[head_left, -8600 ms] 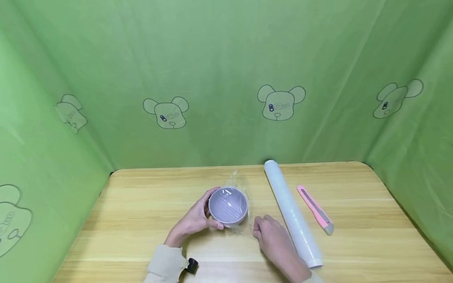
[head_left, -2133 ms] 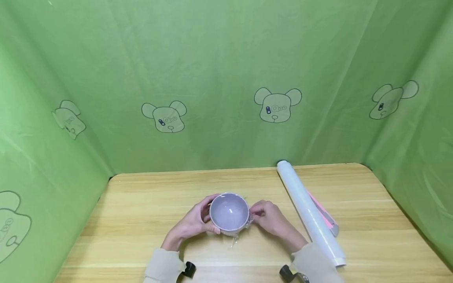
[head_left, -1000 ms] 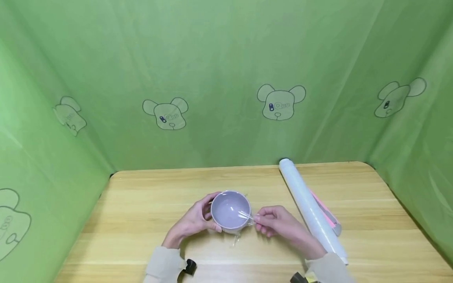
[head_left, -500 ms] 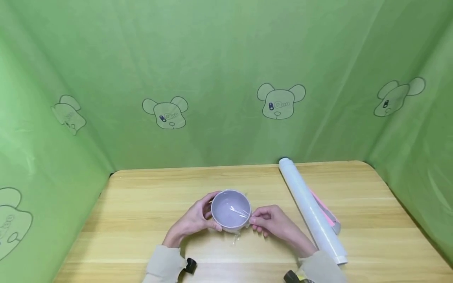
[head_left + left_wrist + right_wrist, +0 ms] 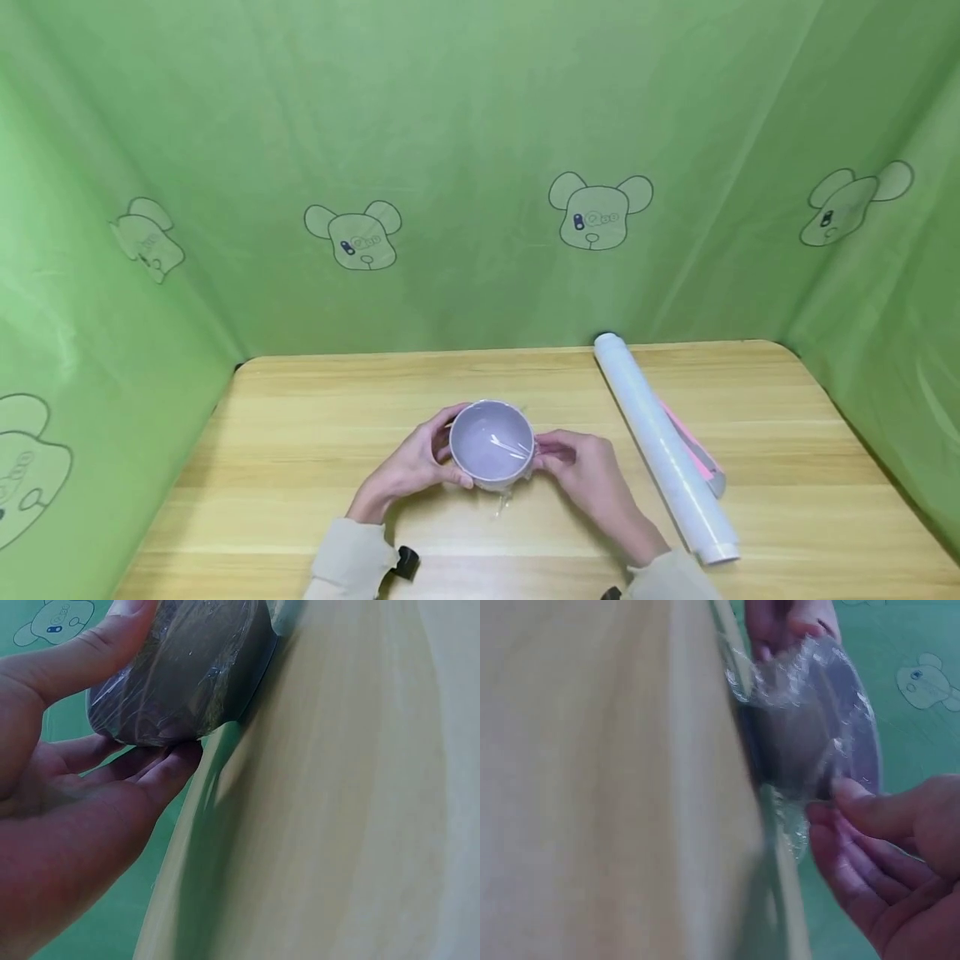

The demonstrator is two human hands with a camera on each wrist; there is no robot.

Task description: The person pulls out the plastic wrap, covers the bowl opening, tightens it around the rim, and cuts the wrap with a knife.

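Observation:
A light purple bowl (image 5: 491, 440) stands on the table, mouth up, with clear cling film (image 5: 787, 679) stretched over its mouth and bunched down its sides. My left hand (image 5: 420, 458) grips its left side, thumb at the front and fingers curled behind; in the left wrist view the thumb presses the filmed wall. At the right side of the bowl my right hand (image 5: 588, 475) pinches the film close to the wall, thumb against the bowl in the right wrist view. A loose tail of film hangs at the front, and creases cross the stretched top near the right rim.
A long white roll of cling film (image 5: 663, 450) lies slantwise to the right of my right hand. Partly under its right side is a pink utility knife (image 5: 701, 458). Green fabric walls (image 5: 480, 167) with bear prints enclose the wooden table (image 5: 300, 417).
Earlier the film lay loose around the bowl and the roll was further left, with the knife uncovered. Lately my right hand pulled a strand out, then came back against the bowl's right side.

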